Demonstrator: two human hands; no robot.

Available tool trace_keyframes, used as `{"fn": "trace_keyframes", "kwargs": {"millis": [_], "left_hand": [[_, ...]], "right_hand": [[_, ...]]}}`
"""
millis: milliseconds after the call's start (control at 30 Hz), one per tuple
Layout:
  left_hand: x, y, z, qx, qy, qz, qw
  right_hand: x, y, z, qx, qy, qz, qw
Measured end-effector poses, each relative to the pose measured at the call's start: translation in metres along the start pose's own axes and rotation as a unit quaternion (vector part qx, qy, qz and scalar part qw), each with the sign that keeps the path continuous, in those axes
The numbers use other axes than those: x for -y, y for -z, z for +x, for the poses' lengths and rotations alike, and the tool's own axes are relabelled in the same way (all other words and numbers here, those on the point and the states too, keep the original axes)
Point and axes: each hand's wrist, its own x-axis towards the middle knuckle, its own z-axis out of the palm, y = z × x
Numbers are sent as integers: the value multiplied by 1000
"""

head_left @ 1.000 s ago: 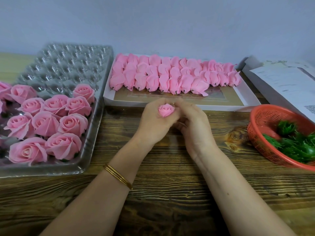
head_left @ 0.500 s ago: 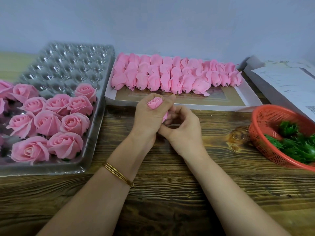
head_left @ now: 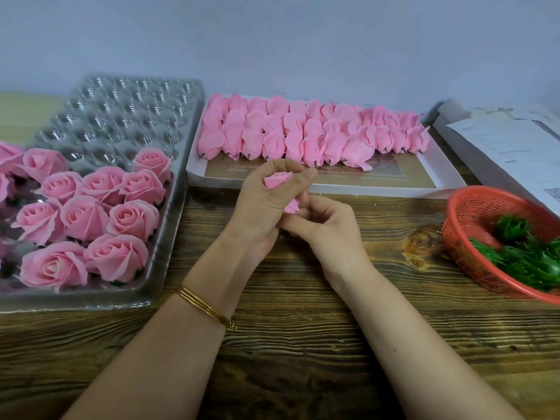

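Note:
My left hand (head_left: 263, 204) grips a small pink rose bud (head_left: 277, 180), fingers curled round it above the wooden table (head_left: 303, 328). My right hand (head_left: 327, 228) sits just below and to the right, its fingers curled and pinching the bud's lower pink end (head_left: 292, 206). The bud's base is hidden between the two hands. Several finished pink roses (head_left: 91, 213) lie in a clear plastic cell tray (head_left: 121, 116) at the left.
A white flat box (head_left: 439, 177) behind my hands holds rows of folded pink petal pieces (head_left: 312, 131). An orange mesh basket (head_left: 466, 213) with green leaf calyxes (head_left: 515, 247) stands at the right. Printed papers (head_left: 509, 147) lie at the far right.
My left hand has lifted and turned the bud so it faces away and right. My right hand dropped from beside the bud to under it.

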Motion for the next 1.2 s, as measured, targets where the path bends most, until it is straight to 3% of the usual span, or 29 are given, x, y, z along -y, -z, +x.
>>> {"fn": "trace_keyframes", "kwargs": {"millis": [167, 300, 400, 533, 633, 733, 900, 1200], "left_hand": [[0, 0, 1, -21, 6, 3, 1000], [2, -1, 3, -46, 6, -2, 999], [4, -1, 2, -29, 6, -2, 1000], [1, 2, 3, 10, 15, -13, 1000], [1, 7, 3, 44, 19, 7, 999], [3, 7, 4, 34, 9, 26, 999], [4, 5, 5, -17, 4, 48, 999], [-2, 6, 1, 61, 18, 40, 997]], "right_hand": [[2, 2, 0, 8, -30, 3, 1000], [0, -3, 0, -48, 12, -85, 995], [-2, -4, 1, -61, 36, -89, 994], [0, -2, 0, -27, 26, -39, 999], [1, 1, 2, 10, -37, 22, 999], [2, 3, 3, 28, -75, 57, 995], [4, 3, 2, -13, -55, 28, 998], [11, 6, 4, 71, -140, 156, 975]]}}
